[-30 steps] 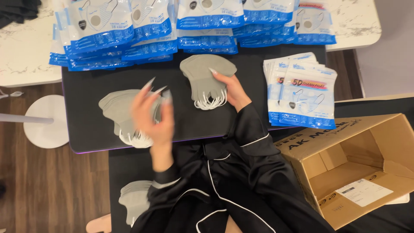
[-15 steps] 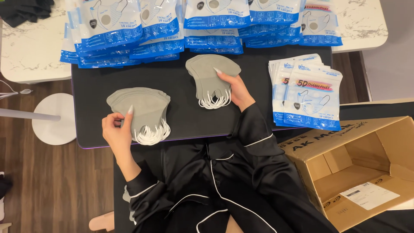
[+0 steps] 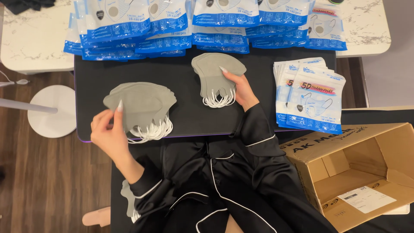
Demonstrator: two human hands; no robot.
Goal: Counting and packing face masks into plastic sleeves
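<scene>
Head view, looking down on a black rectangular mat (image 3: pixel 185 77) laid over a white marble-patterned tabletop (image 3: pixel 30 43).

Left hand (image 3: pixel 108 131): at the near-left edge of the mat, fingers curled around the left edge of a fanned stack of grey folded face masks with white ear loops (image 3: pixel 144 103). Index finger raised along the top mask, thumb under the stack's edge. Grip is closed on the stack. The stack lies flat on the mat, loops bunched toward the near edge.

Right hand (image 3: pixel 241 88): at mat centre-right, fingers and thumb pinched on the right side of a second, smaller stack of grey face masks (image 3: pixel 213 71). That stack also lies on the mat, white loops hanging toward the person. The two stacks are well apart.

Surroundings: a row of blue-and-white sealed mask packets (image 3: pixel 172 26) overlaps along the far edge of the mat. A separate pile of the same kind of packets (image 3: pixel 312 95) sits at the mat's right end. An open brown cardboard box (image 3: pixel 358 172) stands to the person's right, a white label inside. Black sleeves with white piping (image 3: pixel 258 138) cover both arms. A white round stool base (image 3: pixel 54 110) stands on the dark wood floor at left.
</scene>
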